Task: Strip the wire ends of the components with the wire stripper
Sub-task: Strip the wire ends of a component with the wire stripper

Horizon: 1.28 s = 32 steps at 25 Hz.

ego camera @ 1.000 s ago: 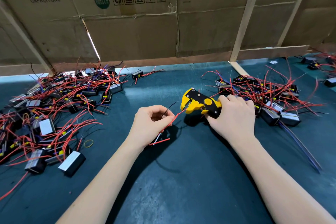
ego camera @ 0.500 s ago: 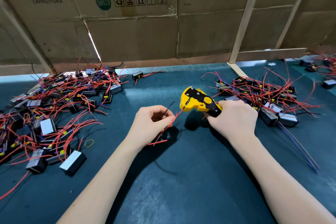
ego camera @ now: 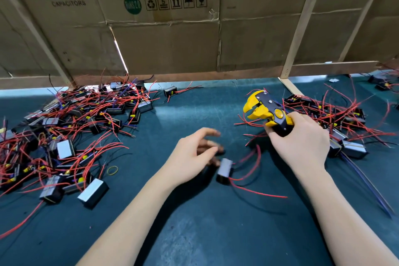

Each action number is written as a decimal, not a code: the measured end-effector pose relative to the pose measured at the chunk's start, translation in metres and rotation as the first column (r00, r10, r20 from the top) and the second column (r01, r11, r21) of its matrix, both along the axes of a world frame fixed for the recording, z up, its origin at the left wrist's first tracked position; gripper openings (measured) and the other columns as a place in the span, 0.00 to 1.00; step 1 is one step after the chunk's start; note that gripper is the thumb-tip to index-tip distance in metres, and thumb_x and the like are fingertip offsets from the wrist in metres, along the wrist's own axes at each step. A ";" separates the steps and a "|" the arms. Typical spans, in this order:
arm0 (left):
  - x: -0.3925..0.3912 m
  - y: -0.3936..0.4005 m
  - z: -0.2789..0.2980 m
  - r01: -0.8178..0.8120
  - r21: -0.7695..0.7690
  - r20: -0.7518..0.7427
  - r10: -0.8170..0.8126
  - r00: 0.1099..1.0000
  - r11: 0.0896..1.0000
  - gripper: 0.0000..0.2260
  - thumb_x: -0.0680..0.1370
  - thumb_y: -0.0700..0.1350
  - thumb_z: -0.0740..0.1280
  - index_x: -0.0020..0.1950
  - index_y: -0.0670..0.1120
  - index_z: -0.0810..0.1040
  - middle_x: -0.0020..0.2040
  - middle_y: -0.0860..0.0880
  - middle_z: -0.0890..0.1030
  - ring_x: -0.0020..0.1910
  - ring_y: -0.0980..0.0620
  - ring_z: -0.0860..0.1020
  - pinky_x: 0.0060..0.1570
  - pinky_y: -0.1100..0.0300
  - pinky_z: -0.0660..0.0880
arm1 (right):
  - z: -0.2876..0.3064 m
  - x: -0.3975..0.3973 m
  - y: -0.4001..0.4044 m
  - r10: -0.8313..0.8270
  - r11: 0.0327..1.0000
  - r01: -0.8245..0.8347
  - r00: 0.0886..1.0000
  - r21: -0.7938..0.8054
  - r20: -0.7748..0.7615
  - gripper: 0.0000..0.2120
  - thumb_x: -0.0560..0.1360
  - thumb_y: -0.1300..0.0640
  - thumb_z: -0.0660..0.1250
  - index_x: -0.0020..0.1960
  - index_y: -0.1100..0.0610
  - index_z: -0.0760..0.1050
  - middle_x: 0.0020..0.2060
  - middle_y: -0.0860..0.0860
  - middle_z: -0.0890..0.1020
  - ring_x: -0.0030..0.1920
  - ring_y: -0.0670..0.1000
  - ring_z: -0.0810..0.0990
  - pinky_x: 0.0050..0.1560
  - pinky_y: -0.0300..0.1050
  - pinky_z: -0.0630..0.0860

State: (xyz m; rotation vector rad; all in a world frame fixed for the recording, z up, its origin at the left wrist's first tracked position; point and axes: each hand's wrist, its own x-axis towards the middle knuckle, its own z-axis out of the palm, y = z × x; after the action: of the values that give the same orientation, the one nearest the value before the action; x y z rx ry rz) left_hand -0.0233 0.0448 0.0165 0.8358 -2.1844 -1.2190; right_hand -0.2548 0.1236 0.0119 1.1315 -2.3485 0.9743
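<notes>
My right hand (ego camera: 302,142) grips the handles of the yellow and black wire stripper (ego camera: 264,110), whose jaws point up and left, open and with no wire in them. A small black component with a grey face (ego camera: 224,169) lies on the dark green mat between my hands, its red wires (ego camera: 250,188) trailing to the right. My left hand (ego camera: 194,153) hovers just left of it, blurred, fingers spread and holding nothing.
A big heap of components with red wires (ego camera: 71,136) covers the left of the mat (ego camera: 194,233). A second heap (ego camera: 336,123) lies behind my right hand. A cardboard wall (ego camera: 172,45) on wooden battens closes off the back. A yellow rubber band (ego camera: 112,170) lies near the left heap.
My left hand has let go of the red wire and opened; the component now lies on the mat. My right hand has pulled the stripper away to the right and its jaws are empty.
</notes>
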 end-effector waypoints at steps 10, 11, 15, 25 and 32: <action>0.061 -0.069 0.002 -0.595 -0.549 0.078 0.745 0.662 0.586 0.24 0.76 0.39 0.67 0.72 0.42 0.68 0.65 0.42 0.76 0.64 0.38 0.71 0.63 0.44 0.67 | 0.014 0.020 0.008 0.738 0.666 -0.746 0.653 -0.027 0.167 0.16 0.66 0.39 0.72 0.36 0.48 0.70 0.30 0.45 0.73 0.33 0.44 0.71 0.36 0.37 0.67; 0.068 -0.073 -0.002 -0.586 -0.552 0.169 0.768 0.618 0.593 0.25 0.77 0.41 0.66 0.73 0.42 0.67 0.67 0.41 0.74 0.66 0.37 0.68 0.62 0.44 0.66 | 0.011 0.026 0.007 0.782 0.593 -0.803 0.591 0.055 0.198 0.17 0.65 0.37 0.70 0.36 0.49 0.71 0.30 0.45 0.73 0.34 0.44 0.71 0.36 0.39 0.68; 0.075 -0.080 -0.011 -0.507 -0.561 0.387 0.749 0.538 0.654 0.21 0.80 0.46 0.64 0.71 0.41 0.70 0.73 0.41 0.69 0.70 0.38 0.65 0.65 0.45 0.64 | 0.004 0.031 0.003 0.738 0.610 -0.763 0.645 0.213 0.198 0.21 0.66 0.34 0.69 0.37 0.51 0.71 0.32 0.46 0.74 0.36 0.44 0.71 0.39 0.45 0.68; 0.049 -0.058 -0.001 -0.466 -0.678 0.048 0.667 0.743 0.568 0.01 0.75 0.43 0.71 0.45 0.48 0.82 0.43 0.50 0.84 0.51 0.43 0.76 0.51 0.50 0.63 | 0.009 0.006 0.010 0.593 0.786 -0.604 0.797 0.131 0.114 0.20 0.65 0.32 0.69 0.35 0.46 0.69 0.31 0.45 0.75 0.36 0.46 0.74 0.38 0.46 0.68; 0.039 -0.043 0.001 -0.257 -0.632 0.061 0.378 0.924 0.731 0.03 0.72 0.40 0.71 0.43 0.47 0.83 0.37 0.56 0.82 0.47 0.48 0.77 0.51 0.49 0.69 | 0.004 0.018 0.004 0.710 0.630 -0.722 0.685 0.286 0.165 0.26 0.61 0.26 0.65 0.40 0.49 0.74 0.35 0.44 0.77 0.41 0.46 0.75 0.47 0.50 0.72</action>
State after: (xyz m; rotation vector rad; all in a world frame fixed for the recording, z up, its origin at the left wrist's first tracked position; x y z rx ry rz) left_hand 0.0155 0.0015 0.0174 0.9987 -2.2418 -0.2162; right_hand -0.2373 0.1276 0.0155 2.3289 -2.1249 0.8174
